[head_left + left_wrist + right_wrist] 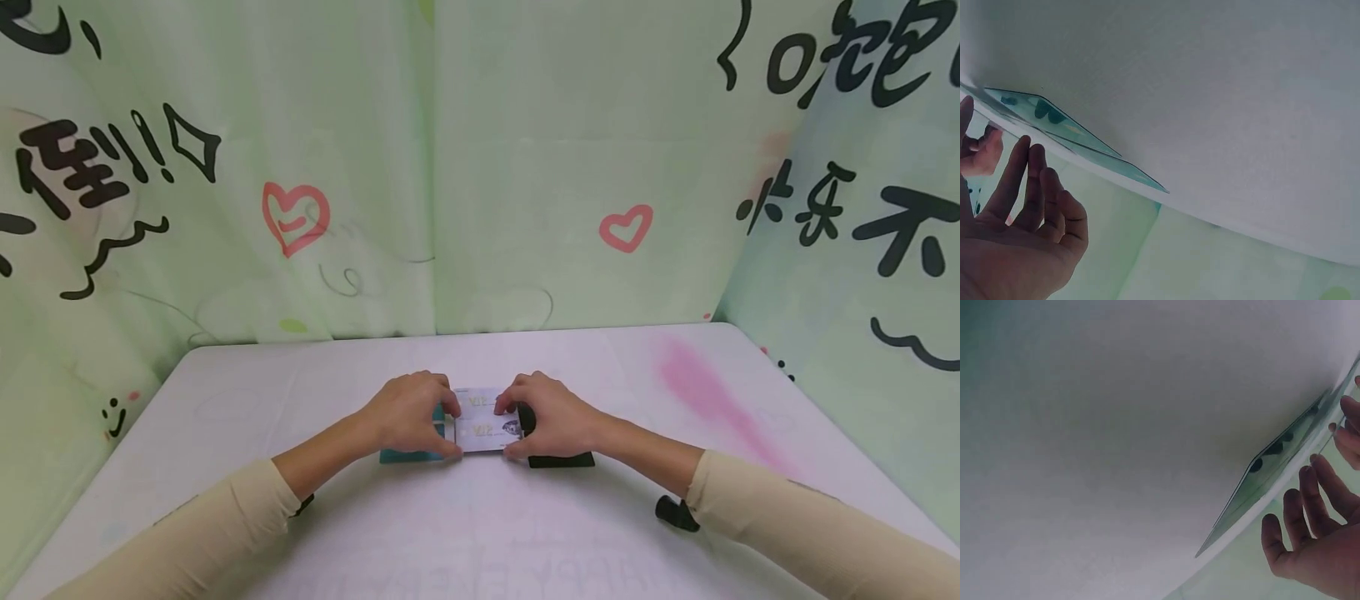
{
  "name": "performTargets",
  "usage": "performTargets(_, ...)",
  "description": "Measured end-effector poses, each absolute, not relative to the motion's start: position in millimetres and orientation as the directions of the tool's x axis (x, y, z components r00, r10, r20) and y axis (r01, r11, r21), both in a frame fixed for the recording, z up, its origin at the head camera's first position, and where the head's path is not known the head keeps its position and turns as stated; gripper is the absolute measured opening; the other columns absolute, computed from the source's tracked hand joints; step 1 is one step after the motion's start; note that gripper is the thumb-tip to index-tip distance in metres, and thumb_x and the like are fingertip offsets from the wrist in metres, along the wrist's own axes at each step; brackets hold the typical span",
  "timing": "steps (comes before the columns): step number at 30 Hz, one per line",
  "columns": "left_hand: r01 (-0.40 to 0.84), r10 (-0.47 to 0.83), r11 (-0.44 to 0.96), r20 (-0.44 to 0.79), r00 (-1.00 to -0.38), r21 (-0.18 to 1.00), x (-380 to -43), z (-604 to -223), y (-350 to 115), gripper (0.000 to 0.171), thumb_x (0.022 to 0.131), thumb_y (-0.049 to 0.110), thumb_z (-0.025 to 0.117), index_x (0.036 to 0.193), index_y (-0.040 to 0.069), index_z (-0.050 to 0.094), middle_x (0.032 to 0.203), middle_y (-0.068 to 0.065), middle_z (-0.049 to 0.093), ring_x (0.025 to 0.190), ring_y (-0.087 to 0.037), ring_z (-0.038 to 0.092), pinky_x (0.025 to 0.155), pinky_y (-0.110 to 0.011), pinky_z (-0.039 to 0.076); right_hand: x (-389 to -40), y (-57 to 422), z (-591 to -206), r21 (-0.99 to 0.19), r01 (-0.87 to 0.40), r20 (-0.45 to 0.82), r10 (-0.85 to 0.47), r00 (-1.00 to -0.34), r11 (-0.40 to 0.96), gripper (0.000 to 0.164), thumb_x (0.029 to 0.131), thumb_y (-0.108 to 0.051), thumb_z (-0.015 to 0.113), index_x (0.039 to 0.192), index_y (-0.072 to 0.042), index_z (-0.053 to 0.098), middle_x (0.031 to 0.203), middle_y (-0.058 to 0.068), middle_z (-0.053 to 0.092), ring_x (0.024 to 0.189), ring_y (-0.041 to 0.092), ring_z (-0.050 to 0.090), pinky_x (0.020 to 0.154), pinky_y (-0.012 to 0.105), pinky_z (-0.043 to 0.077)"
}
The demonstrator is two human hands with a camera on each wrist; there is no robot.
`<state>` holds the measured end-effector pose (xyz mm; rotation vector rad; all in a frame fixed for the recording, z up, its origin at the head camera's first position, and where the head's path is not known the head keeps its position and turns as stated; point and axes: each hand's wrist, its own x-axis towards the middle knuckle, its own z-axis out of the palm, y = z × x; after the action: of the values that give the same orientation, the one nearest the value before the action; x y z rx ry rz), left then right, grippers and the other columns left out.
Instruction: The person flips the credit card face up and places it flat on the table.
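You are working at a white-covered counter [465, 529], with a pale green curtain [495, 183] behind it. Your left grip [408, 414] and right grip [561, 414] both pinch the pale VIP card [483, 417], thumb and fingers at its opposite side edges, so it sits between your hands. A teal card [408, 457] lies partly hidden by your left side, a black card [562, 461] by your right. The VIP card should prove light, thin, fairly stiff and perhaps slick; take it by the outer edges and squeeze gently, lest it bow.
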<state>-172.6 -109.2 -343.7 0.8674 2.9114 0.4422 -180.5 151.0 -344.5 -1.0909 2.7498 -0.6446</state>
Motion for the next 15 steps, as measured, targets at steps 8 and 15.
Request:
performTargets(8, 0.54, 0.561, 0.795, 0.001, -0.828, 0.277, -171.4, -346.5, -109.1, 0.039, 0.073, 0.05, 0.092, 0.096, 0.021, 0.081, 0.099, 0.005, 0.066, 0.089, -0.013, 0.053, 0.075, -0.032, 0.047, -179.3, 146.9, -347.0, -0.401, -0.643, 0.023, -0.695, -0.719, 0.652, 0.04, 0.078, -0.03, 0.089, 0.112, -0.015, 0.075, 0.108, -0.003, 0.068, 0.1, 0.021, 0.052, 0.087, 0.037, 0.041)
performTargets(15, 0.549, 0.567, 0.791, 0.015, -0.824, 0.269, -171.1, -347.2, -109.4, 0.039, 0.073, 0.05, 0.092, 0.096, 0.02, 0.081, 0.095, 0.005, 0.065, 0.085, -0.013, 0.051, 0.071, -0.031, 0.045, -180.8, 145.5, -349.4, -0.376, -0.654, 0.019, -0.7, -0.714, 0.656, 0.039, 0.078, -0.03, 0.089, 0.113, -0.015, 0.078, 0.115, 0.0, 0.07, 0.101, 0.021, 0.054, 0.087, 0.037, 0.043)
